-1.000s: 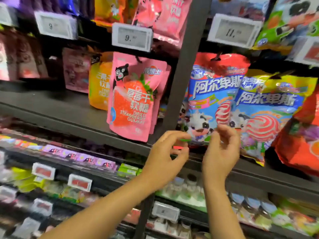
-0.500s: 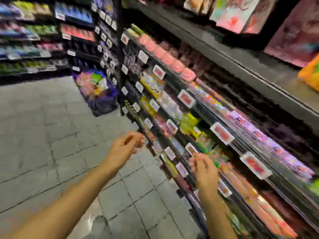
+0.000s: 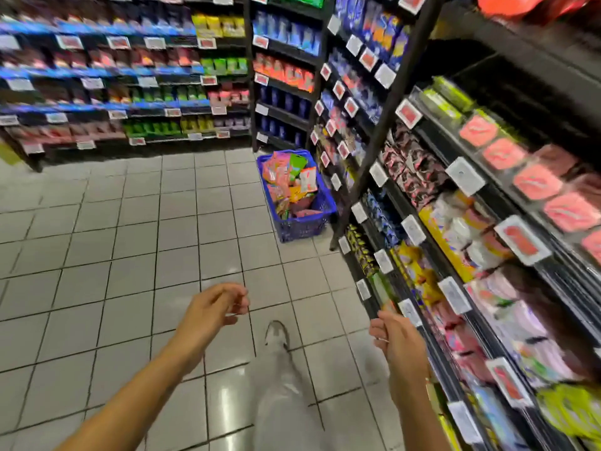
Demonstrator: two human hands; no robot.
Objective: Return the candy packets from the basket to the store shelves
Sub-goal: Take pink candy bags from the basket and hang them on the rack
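Observation:
A blue plastic basket (image 3: 320, 206) stands on the tiled floor ahead, against the foot of the shelves, and is heaped with several pink, orange and green candy packets (image 3: 287, 180). My left hand (image 3: 216, 309) hangs over the floor at the lower middle, fingers loosely curled, holding nothing. My right hand (image 3: 395, 340) is beside the lower shelf edge on the right, fingers loosely bent, also holding nothing. Both hands are well short of the basket.
Store shelves (image 3: 481, 222) packed with sweets and price tags run along the right. More shelves (image 3: 130, 92) line the far wall. A black upright post (image 3: 383, 125) slants beside the basket. My leg and shoe (image 3: 276, 336) are on the grey tiled floor (image 3: 130, 255).
My hands left the lollipop packets on the upper shelf and dropped low. My view swung left and down the aisle, and the basket has come closer.

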